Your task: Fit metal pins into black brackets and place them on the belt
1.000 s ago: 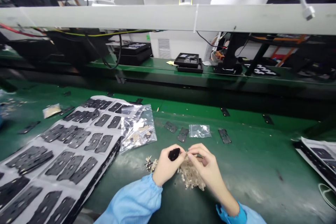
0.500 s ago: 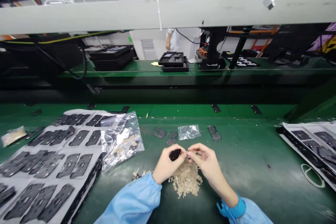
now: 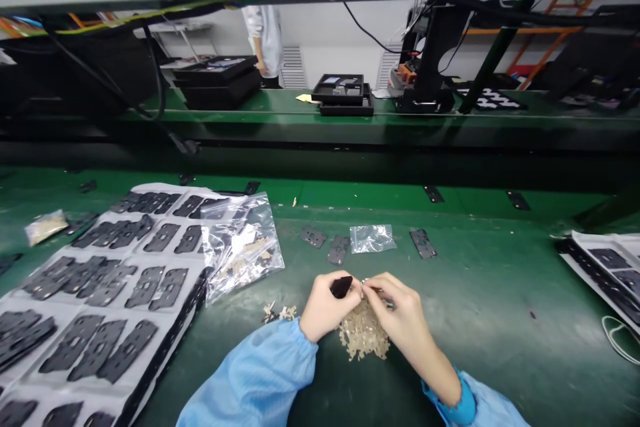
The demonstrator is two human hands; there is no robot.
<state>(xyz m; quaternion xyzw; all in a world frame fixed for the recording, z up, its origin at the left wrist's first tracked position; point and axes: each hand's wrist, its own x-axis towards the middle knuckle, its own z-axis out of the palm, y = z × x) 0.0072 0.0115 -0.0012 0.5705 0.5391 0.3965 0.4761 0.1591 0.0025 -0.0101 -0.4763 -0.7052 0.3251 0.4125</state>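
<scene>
My left hand is closed round a small black plate, which pokes up between thumb and fingers. Thumb and forefinger of my right hand are pinched together against the left fingertips; what lies between them is too small to make out. Just below both hands is a heap of small tan pieces. A smaller scatter of tan and dark bits lies by my left wrist. Beyond my hands are flat black plates with cutouts and a small clear bag.
On the left, a white-lined tray carries rows of black plates, with a clear zip bag over its edge. Another tray stands at the right. Behind are a raised green shelf with black boxes, and a person standing.
The view has tilted downward and shifted a little left, so the bench things sit higher and further right. Both hands stay together over the heap, still holding the black plate.
</scene>
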